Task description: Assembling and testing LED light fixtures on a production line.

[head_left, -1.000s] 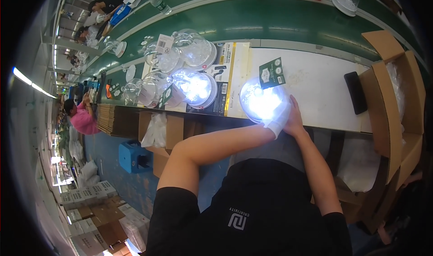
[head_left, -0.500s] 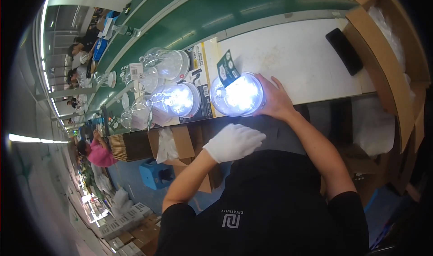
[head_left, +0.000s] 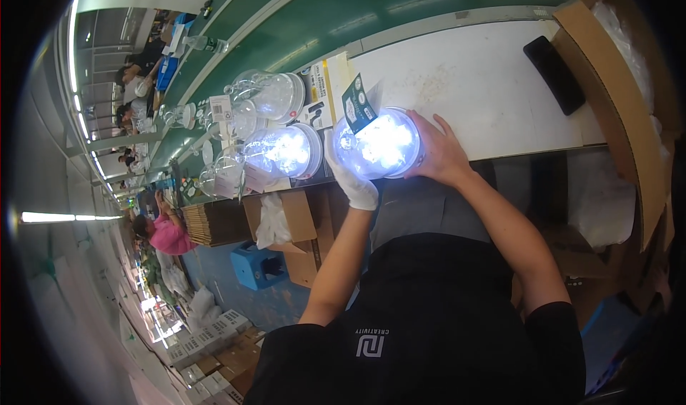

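A round clear lamp (head_left: 379,144), lit bright white, sits at the near edge of the white table (head_left: 486,83). My left hand (head_left: 349,176), in a white glove, grips its left side. My bare right hand (head_left: 441,155) cups its right side. A dark green card (head_left: 357,105) stands against the lamp's top left. A second lit round lamp (head_left: 282,151) lies just to the left, untouched.
Several unlit clear domes (head_left: 268,94) and printed leaflets crowd the table's left part. A black phone (head_left: 554,73) lies at the right, beside an open cardboard box (head_left: 629,83). A green conveyor belt (head_left: 400,12) runs behind. Other people work further down the line at the left.
My gloved left hand has come back up from my lap and now grips the lamp's left side. My right hand has stayed on the lamp.
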Demonstrator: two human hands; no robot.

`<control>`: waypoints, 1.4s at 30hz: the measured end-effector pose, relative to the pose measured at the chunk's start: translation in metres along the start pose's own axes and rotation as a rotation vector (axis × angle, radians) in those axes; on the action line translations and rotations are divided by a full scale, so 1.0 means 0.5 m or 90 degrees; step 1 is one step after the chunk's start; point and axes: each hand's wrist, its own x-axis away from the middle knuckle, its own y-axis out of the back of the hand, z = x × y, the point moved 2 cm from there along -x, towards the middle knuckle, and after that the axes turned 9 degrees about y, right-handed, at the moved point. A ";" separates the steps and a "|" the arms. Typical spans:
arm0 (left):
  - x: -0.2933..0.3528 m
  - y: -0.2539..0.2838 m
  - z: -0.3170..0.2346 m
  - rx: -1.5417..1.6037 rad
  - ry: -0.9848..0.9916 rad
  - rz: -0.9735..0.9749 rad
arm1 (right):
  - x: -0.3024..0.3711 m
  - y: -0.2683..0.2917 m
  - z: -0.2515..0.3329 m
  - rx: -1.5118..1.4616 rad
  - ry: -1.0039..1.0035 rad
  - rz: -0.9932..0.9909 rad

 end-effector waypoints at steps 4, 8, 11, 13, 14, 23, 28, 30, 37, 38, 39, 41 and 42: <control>0.058 0.074 0.125 -0.105 0.100 -0.066 | -0.011 -0.007 0.013 -0.014 0.024 0.002; 0.013 0.042 -0.032 -0.133 0.081 0.114 | 0.004 0.003 -0.001 -0.026 -0.010 0.021; -0.082 0.016 -0.161 -0.310 -0.139 0.300 | 0.004 0.012 0.004 -0.007 -0.009 -0.002; -0.128 -0.009 -0.186 -0.393 -0.170 0.392 | 0.002 0.007 0.007 -0.022 0.009 -0.011; -0.144 -0.018 -0.194 -0.425 -0.126 0.416 | 0.001 0.006 0.008 -0.037 0.024 -0.026; -0.149 -0.011 -0.179 -0.415 -0.187 0.387 | -0.002 -0.001 0.005 -0.022 0.039 -0.048; -0.086 0.002 -0.138 -0.290 -0.211 0.190 | 0.004 -0.006 -0.001 0.009 0.052 -0.054; -0.025 0.034 -0.079 -0.381 -0.120 0.085 | 0.001 -0.008 0.007 0.009 0.055 -0.041; 0.053 0.069 -0.029 -0.334 -0.029 0.129 | 0.008 0.000 0.008 0.027 0.023 -0.012; 0.033 0.041 -0.088 -0.305 -0.061 0.138 | 0.014 0.006 0.001 0.019 0.022 -0.017; 0.010 0.048 -0.116 -0.377 -0.106 0.137 | 0.007 0.006 0.016 -0.003 0.022 -0.024; -0.033 0.046 -0.160 -0.437 -0.131 0.158 | -0.008 0.009 0.027 -0.041 0.015 -0.016; -0.052 0.037 -0.185 -0.531 -0.218 0.209 | -0.010 0.001 0.026 -0.040 0.029 -0.022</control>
